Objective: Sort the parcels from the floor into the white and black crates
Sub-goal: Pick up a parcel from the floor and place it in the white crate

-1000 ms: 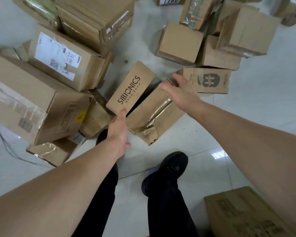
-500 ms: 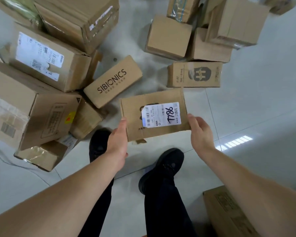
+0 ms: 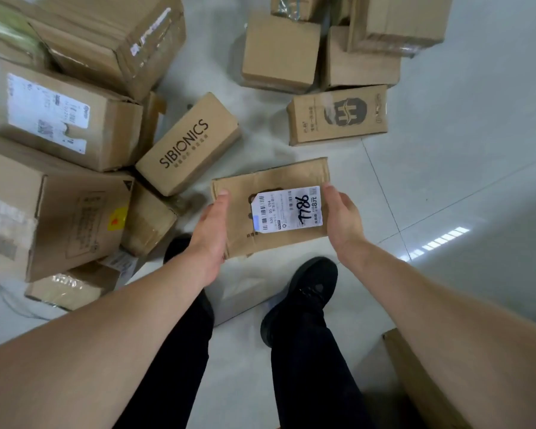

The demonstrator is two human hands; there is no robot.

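Left hand (image 3: 211, 231) and right hand (image 3: 343, 220), arms outstretched, grip opposite edges of flat parcel (image 3: 242, 209), label (image 3: 287, 209) up, above floor (image 3: 446, 168).

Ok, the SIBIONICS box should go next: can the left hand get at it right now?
Probably not yet: the left hand grips the labelled parcel. The SIBIONICS box lies just beyond, its top uncovered, so a freed hand likely could.

Both my bare forearms reach forward and down, side by side. My left grip (image 3: 212, 230) clasps the left edge of a flat parcel (image 3: 245, 193), thumb on top. My right grip (image 3: 342, 221) clasps the opposite edge, fingers hidden underneath.
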